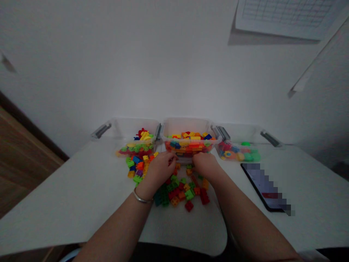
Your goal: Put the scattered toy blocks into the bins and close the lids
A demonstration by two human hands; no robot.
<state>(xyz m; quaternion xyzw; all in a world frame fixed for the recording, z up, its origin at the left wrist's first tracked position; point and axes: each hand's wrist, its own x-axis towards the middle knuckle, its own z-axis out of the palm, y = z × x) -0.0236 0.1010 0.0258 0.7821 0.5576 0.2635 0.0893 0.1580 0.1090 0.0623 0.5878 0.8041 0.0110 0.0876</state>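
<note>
Both of my hands are over a loose pile of toy building bricks (pixel 180 191) in red, green, orange and yellow, close in front of the middle clear plastic box (pixel 188 125). My left hand (pixel 163 167), with a silver bangle on its wrist, has its fingers curled together. What they hold, if anything, is hidden. Fingers bent downward, my right hand (pixel 206 164) is closed at the pile's right side, and its fingertips are out of sight. Left of my left hand lies another cluster of bricks (pixel 137 165) in blue, orange, green and purple.
A clear box (pixel 131 125) on the left holds red, yellow and green pieces. The right clear box (pixel 240 133) contains round and coloured pieces. A phone (pixel 259 185) lies right of my right forearm. Behind the white table (pixel 89 189) stands a wall with a paper sheet (pixel 280 18).
</note>
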